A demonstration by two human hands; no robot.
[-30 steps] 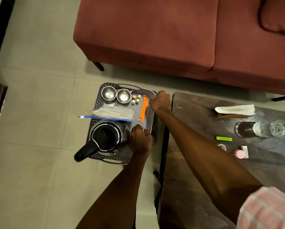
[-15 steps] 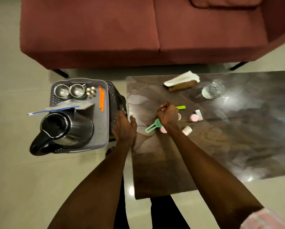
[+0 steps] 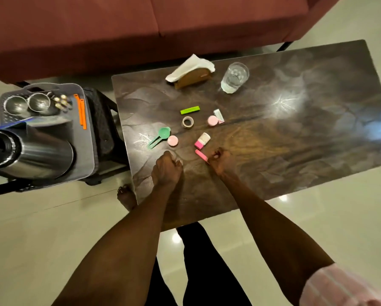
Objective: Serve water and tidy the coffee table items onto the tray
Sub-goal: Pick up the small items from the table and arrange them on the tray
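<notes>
**Coffee table items lie beyond our hands, tray off to our left**

The coffee table [image 3: 295, 133] spreads dark and glossy under both our hands, with the red sofa [image 3: 119, 29] past its far edge. Well to the left of our left hand [image 3: 166, 167], on a dark stool [image 3: 102, 129] beside the table, sits the grey tray [image 3: 87, 138]. On it we see the steel kettle [image 3: 30, 151] at the near end, two small steel bowls [image 3: 26, 103] at the far end, a few small pale pieces just right of them, and orange sticks [image 3: 82, 114] along the right rim.

Far beyond our right hand [image 3: 219, 161] stands the glass of water [image 3: 234, 77], and left of it the napkin holder [image 3: 192, 72] with white napkins.

Between those and our hands lie the small things: a green scoop [image 3: 160, 136] and a pink cap [image 3: 173, 140] just past our left hand, a tape roll [image 3: 187, 122] and a green stick [image 3: 190, 110] further out, a pink and white bottle [image 3: 202, 140] lying just beyond our right hand, and another pink cap [image 3: 212, 120] beside a small pink and white box [image 3: 218, 115].

Our right hand pinches a pink stick [image 3: 201, 155] at its near end, fingers curled round it. Our left hand rests knuckles-up on the table with fingers curled under; we cannot tell whether it holds anything.
</notes>
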